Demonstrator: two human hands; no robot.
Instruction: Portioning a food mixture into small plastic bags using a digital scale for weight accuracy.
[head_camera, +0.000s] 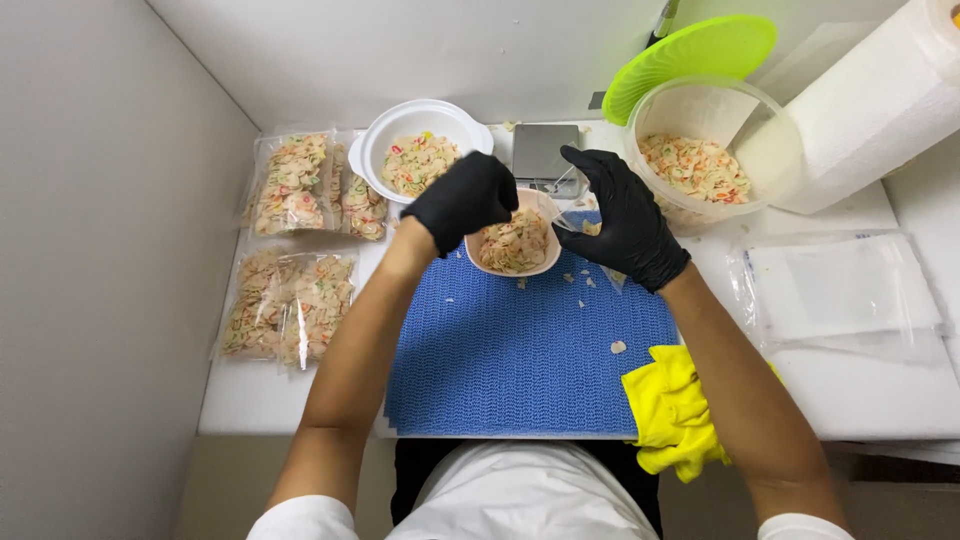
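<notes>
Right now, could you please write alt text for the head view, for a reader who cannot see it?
Two black-gloved hands, left and right, work over a small bowl of pale chips on a blue mat; the right pinches a small clear bag. Around them sit filled bags, a white bowl, a clear tub, a scale and a yellow cloth.

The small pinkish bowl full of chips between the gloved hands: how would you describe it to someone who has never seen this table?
Find the blue textured mat in the middle of the white table. At its far edge, the small pinkish bowl of pale flakes sits between the left hand and the right hand, both in black gloves. Unlike the white handled bowl and the big clear tub, it stands on the mat.
</notes>
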